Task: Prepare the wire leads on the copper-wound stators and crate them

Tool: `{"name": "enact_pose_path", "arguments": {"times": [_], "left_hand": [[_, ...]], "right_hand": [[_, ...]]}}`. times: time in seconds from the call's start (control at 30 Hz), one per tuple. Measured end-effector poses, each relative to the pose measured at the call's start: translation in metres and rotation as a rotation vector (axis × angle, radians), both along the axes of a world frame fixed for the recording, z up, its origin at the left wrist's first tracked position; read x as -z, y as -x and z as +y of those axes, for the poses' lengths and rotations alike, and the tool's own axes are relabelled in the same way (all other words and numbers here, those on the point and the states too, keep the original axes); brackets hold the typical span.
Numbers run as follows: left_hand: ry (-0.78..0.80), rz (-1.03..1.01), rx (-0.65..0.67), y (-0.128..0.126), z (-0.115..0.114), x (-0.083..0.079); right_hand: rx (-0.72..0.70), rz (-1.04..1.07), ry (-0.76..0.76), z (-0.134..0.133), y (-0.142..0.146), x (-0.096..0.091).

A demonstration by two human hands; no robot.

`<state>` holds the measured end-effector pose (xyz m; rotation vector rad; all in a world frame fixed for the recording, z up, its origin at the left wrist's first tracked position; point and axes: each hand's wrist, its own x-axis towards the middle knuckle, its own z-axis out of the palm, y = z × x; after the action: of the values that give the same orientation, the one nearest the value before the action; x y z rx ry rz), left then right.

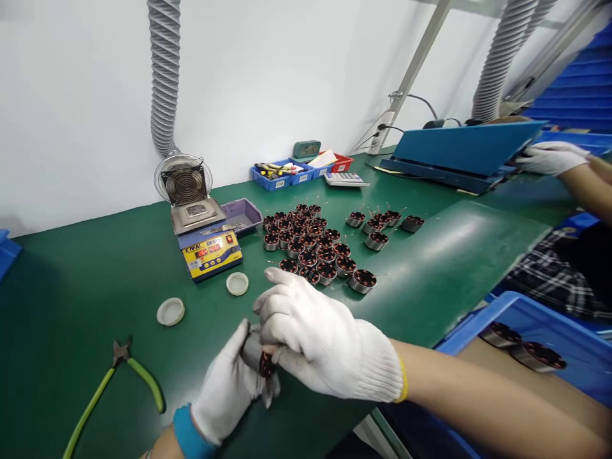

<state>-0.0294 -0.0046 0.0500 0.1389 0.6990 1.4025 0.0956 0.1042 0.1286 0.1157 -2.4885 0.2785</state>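
Observation:
A motor stator (pixel 253 352), a grey metal ring with dark copper windings, is tilted on its side between my hands. My left hand (pixel 228 389), in a white glove with a blue cuff, is closed around it from the left. From above and the right my right hand (pixel 318 338), gloved in white with a yellow hem, has its fingers curled against the stator's edge, partly hiding it. Beyond my hands, many similar stators (pixel 308 258) stand in rows with thin wire ends sticking out. Two shallow white dishes, a nearer one (pixel 171 312) and a farther one (pixel 237 284), lie to the left.
Green-handled cutters (pixel 122 357) lie open at left. Behind the dishes stand a yellow-blue solder pot (pixel 210 255) and a purple tray (pixel 243 213). Blue bins (pixel 275 178) line the wall. A blue crate (pixel 516 306) holds stators at right. A co-worker's gloved hand (pixel 554 158) touches a blue machine (pixel 473 150).

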Motion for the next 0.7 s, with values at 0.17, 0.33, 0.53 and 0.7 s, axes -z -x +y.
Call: {"name": "enact_pose_path", "arguments": {"times": [0.17,0.33,0.53,0.7], "left_hand": [[0.022,-0.034,-0.271,0.017,0.004,-0.007],[0.059,0.017,0.113,0.001,0.002,0.001],[0.190,0.200,-0.099,-0.008,0.003,0.005],[0.237,0.281,-0.130,-0.007,0.000,0.008]], "right_hand": [[0.006,-0.038,0.063,-0.002,0.002,-0.001],[-0.040,-0.112,0.198,-0.002,0.002,0.000],[0.180,0.029,0.933,0.023,-0.007,0.017],[0.163,-0.357,0.885,0.026,0.006,0.007]]}}
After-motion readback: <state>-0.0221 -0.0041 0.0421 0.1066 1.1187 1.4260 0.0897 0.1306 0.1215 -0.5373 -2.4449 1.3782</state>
